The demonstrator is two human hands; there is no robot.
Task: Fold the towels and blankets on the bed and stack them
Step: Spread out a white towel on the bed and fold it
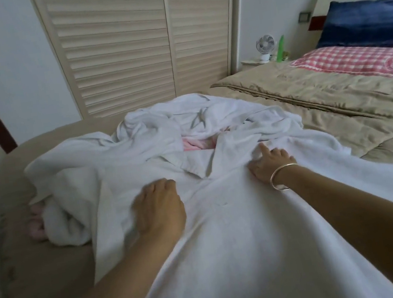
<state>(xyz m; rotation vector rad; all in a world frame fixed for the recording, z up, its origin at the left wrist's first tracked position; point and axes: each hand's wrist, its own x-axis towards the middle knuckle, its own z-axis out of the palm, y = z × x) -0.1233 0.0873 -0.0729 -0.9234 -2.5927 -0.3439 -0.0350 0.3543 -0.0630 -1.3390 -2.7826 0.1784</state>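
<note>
I see the bed (57, 284) covered in a tan sheet. A white towel (230, 245) lies spread across its near part, reaching toward me. Behind it, touching it, a rumpled heap of white towels (161, 128) sits in the middle of the bed. Pink cloth (195, 145) shows through a gap in the heap, and another pink piece (35, 224) pokes out at the heap's left edge. To the right a tan quilt (322, 94) lies over the bed, its folded edge near the heap. At the head end a pink checked pillow (355, 61) rests on the quilt, with a blue pillow (370, 20) propped behind it.
</note>
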